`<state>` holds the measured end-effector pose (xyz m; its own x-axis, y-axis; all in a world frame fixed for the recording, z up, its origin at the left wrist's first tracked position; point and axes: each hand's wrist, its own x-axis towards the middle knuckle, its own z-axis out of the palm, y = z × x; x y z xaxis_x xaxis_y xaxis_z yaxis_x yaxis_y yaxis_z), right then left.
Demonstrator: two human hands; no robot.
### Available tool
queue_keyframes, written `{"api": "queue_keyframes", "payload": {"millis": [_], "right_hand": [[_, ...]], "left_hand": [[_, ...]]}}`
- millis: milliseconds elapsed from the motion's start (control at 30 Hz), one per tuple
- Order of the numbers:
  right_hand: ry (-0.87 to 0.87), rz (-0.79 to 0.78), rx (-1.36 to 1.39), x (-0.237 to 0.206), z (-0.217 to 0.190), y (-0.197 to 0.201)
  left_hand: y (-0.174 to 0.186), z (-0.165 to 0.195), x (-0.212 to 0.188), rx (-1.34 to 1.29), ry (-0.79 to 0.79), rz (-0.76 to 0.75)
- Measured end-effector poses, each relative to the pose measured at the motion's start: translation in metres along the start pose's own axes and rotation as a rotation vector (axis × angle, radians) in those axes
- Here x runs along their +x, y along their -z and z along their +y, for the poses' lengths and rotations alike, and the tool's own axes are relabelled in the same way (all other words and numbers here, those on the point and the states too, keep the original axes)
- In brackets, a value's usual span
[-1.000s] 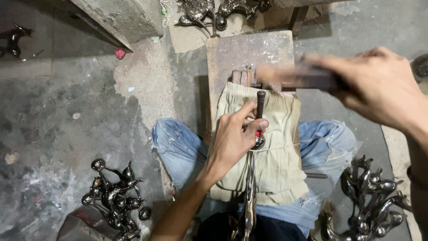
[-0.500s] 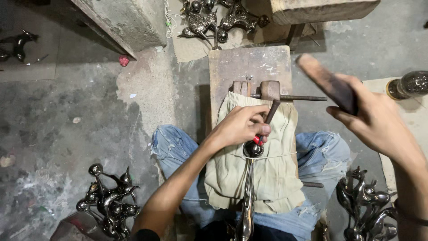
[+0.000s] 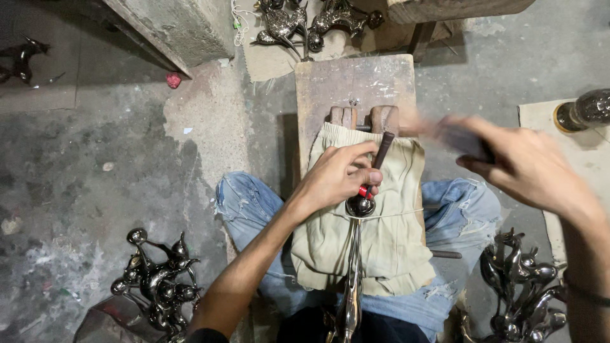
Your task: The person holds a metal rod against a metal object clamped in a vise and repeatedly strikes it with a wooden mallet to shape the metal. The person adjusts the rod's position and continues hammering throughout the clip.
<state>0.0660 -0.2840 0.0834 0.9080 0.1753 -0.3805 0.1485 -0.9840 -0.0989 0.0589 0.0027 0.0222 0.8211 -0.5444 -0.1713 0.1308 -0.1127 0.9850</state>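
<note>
- Nearest the camera, a shiny metal figurine point(image 3: 351, 298) stands up between the person's knees, its round top point(image 3: 360, 206) resting on a beige cloth point(image 3: 387, 235) spread over the lap.
- Just above it, the left hand point(image 3: 337, 178) has its fingers point(image 3: 356, 154) clenched around a dark punch tool point(image 3: 380, 155), which tilts down onto the figurine's round top.
- To the right, the right hand point(image 3: 527, 168) grips a blurred flat tool point(image 3: 445, 130) held level, well apart from the punch; the blur hides its exact shape.
- Beneath the cloth, a wooden block surface point(image 3: 352, 86) carries two small wooden pieces point(image 3: 365, 117) at the cloth's upper edge.
- On the concrete floor point(image 3: 95, 165), piles of similar dark metal figurines lie at lower left point(image 3: 155, 282) and lower right point(image 3: 521, 286).
- Farther off, more figurines point(image 3: 311, 22) lie beyond the block, and a small red object point(image 3: 173, 80) sits beside a concrete slab point(image 3: 184, 28).
</note>
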Motion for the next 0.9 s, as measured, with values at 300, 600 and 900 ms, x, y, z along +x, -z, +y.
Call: {"api": "queue_keyframes", "payload": {"millis": [300,600,900], "right_hand": [[0.179,0.117,-0.115,0.026,0.002,0.012],[0.213,0.472,0.265,0.016,-0.009,0.031],[0.128,0.083,-0.013,0.032,-0.012,0.026]], "left_hand": [[-0.012,-0.002,-0.017,0.003,-0.047,0.232],[-0.017,0.000,-0.026,-0.017,-0.078,0.292],[-0.025,0.003,-0.035,0.197,-0.142,0.381]]}}
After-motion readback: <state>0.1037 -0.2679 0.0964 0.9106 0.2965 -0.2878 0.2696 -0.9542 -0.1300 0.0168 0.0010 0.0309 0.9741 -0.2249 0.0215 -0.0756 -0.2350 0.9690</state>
